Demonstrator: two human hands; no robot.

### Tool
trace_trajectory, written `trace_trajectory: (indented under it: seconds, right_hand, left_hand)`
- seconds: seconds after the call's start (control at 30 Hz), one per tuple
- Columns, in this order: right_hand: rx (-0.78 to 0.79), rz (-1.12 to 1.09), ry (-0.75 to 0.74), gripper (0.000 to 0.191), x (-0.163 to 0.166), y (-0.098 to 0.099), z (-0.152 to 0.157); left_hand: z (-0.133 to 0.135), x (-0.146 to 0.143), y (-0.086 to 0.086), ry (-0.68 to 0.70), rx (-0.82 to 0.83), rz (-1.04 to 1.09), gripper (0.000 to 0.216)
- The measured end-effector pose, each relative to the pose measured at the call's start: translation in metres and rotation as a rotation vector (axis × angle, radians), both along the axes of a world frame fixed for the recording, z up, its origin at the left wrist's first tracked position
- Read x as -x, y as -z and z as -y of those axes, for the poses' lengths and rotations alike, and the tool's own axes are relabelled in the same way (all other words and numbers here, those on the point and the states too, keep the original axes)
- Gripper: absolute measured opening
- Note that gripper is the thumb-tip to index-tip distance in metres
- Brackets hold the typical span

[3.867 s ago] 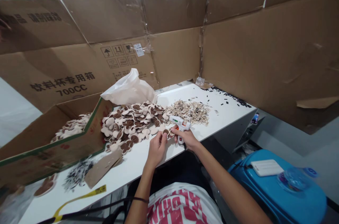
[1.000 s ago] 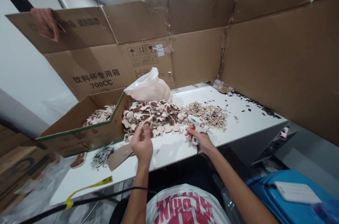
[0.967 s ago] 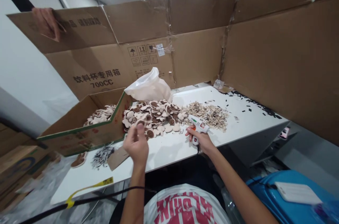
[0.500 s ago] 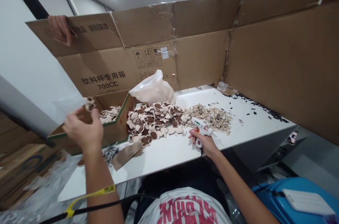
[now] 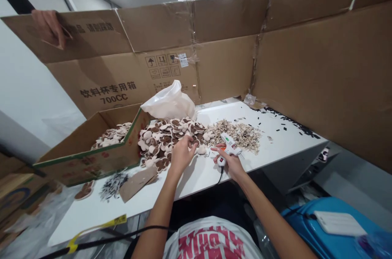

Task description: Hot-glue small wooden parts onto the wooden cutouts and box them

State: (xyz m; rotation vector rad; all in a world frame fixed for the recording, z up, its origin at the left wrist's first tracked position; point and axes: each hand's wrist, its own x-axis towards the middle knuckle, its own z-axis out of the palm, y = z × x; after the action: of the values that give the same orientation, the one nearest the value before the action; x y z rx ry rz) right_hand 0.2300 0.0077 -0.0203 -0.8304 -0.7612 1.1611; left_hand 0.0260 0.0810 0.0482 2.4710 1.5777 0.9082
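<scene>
My right hand (image 5: 233, 166) is wrapped round a white glue gun (image 5: 230, 144), whose nozzle points to the right over the table's front part. My left hand (image 5: 181, 156) is at the right side of a pile of brown and cream felt pieces (image 5: 162, 138), shaped like small animal heads. Its fingers are curled in a pinch, with something brown at the tips that I cannot make out. Just behind the glue gun lies a heap of small beige sticks (image 5: 241, 130). A cardboard box (image 5: 101, 165) at the left holds more felt pieces (image 5: 113, 134).
Tall cardboard sheets (image 5: 226, 63) wall in the white table (image 5: 196, 181). Another person's hand (image 5: 50, 26) grips the top left edge. A white plastic bag (image 5: 171, 103), black bits (image 5: 294, 122), a cardboard scrap (image 5: 137, 183) and dark shreds (image 5: 113, 185) lie about. A blue stool (image 5: 330, 226) stands right.
My left hand has moved from above the box, where it held a felt piece, rightward to the pile; that piece is out of it. My right hand still holds the glue gun.
</scene>
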Motion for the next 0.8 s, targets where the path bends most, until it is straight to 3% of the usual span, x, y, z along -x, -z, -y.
trace_trajectory:
  seconds: [0.13, 0.3, 0.47, 0.67, 0.8]
  right_hand:
    - [-0.009, -0.017, 0.013, 0.042, 0.000, 0.003, -0.005]
    - [0.016, 0.000, 0.009, 0.041, -0.001, 0.007, -0.008]
    - [0.033, 0.013, 0.020, 0.042, 0.000, 0.007, -0.009]
    - [0.039, 0.021, 0.027, 0.044, 0.000, 0.012, -0.014]
    - [0.029, 0.038, 0.015, 0.040, -0.001, 0.013, -0.014]
  left_hand:
    - [-0.005, -0.012, 0.018, -0.057, -0.020, -0.154, 0.014]
    - [0.002, -0.015, 0.027, 0.115, -0.117, -0.257, 0.012]
    - [-0.001, -0.027, 0.032, 0.084, -0.083, -0.213, 0.023]
    - [-0.003, -0.038, 0.033, 0.013, 0.011, -0.126, 0.015]
    - [-0.002, -0.039, 0.039, 0.007, 0.053, -0.021, 0.024]
